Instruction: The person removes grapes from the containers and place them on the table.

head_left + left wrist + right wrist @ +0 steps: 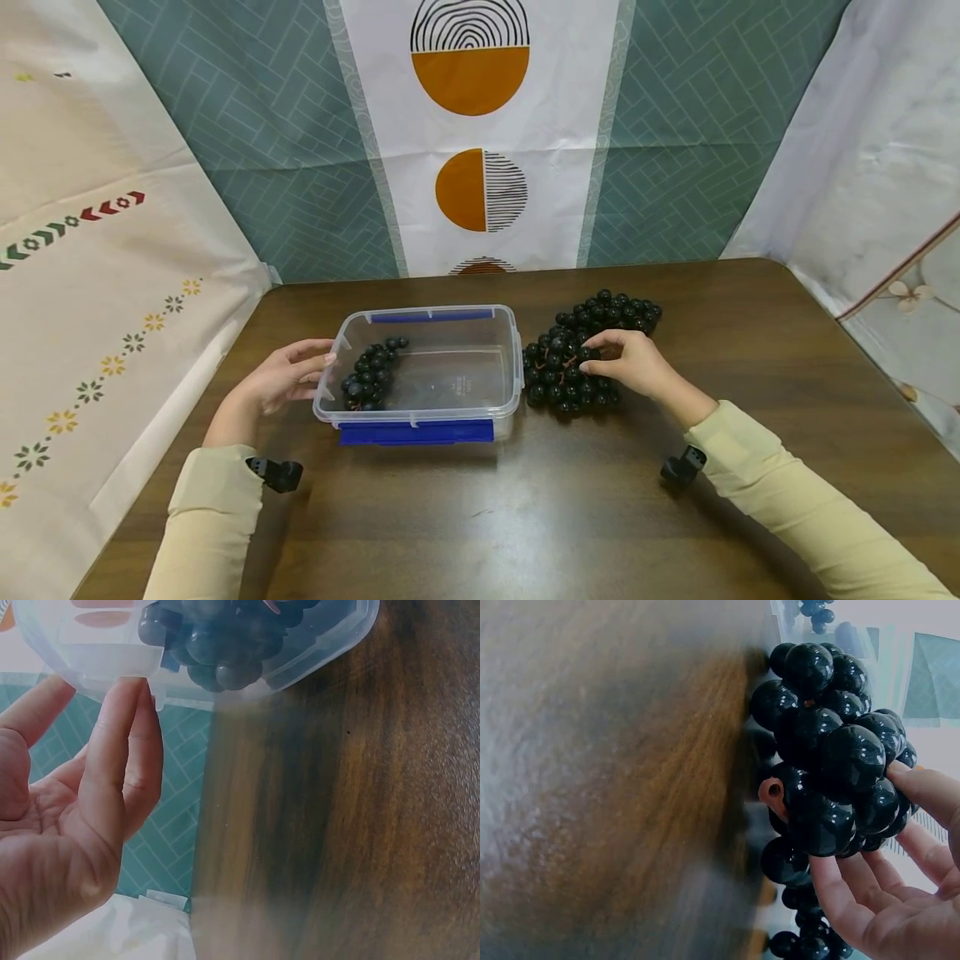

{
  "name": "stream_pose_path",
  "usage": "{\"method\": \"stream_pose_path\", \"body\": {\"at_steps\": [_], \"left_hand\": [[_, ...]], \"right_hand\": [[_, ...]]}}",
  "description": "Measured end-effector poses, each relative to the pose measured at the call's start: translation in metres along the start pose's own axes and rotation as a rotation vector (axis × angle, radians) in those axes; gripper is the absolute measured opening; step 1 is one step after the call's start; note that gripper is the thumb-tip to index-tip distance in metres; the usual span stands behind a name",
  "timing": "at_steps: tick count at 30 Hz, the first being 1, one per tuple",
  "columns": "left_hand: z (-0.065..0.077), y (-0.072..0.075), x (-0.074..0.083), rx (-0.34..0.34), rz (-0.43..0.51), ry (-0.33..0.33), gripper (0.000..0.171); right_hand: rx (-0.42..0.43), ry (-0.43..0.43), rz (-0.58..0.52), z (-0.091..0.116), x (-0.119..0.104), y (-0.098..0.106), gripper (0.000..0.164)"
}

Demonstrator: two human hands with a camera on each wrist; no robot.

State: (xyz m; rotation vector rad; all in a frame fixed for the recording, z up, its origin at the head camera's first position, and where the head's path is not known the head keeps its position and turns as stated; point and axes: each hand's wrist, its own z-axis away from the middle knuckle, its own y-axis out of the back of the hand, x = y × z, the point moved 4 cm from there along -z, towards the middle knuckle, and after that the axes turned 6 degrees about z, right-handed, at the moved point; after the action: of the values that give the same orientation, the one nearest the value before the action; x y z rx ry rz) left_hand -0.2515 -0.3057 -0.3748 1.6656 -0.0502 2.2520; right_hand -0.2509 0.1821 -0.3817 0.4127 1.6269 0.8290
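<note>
The left hand [283, 375], its forearm coming in from seven o'clock, rests nearly straight fingers against the lidless container [435, 415] at its nine o'clock end; that grip is not closed round anything. Inside, one bunch of dark grapes [367, 375] lies along the nine o'clock side, so that portion looks done. Beyond the three o'clock wall, the near bunch [555, 387] and, toward two o'clock, the far bunch [626, 312] remain outside on the bench [420, 533]. The right hand [632, 360], forearm angled from four o'clock, pinches the near bunch between thumb and fingers.
</note>
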Motion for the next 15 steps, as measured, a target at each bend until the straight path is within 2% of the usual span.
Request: {"method": "stream_pose_path", "body": {"at_steps": [8, 15], "left_hand": [[0.0013, 0.0007, 0.0007, 0.002, -0.002, -0.004, 0.066], [-0.0011, 0.001, -0.0039, -0.009, 0.048, 0.014, 0.064]], "right_hand": [[-0.017, 0.003, -0.033, -0.0013, 0.0012, 0.0008, 0.034], [-0.03, -0.007, -0.05, 0.0008, 0.0038, -0.0007, 0.035]]}}
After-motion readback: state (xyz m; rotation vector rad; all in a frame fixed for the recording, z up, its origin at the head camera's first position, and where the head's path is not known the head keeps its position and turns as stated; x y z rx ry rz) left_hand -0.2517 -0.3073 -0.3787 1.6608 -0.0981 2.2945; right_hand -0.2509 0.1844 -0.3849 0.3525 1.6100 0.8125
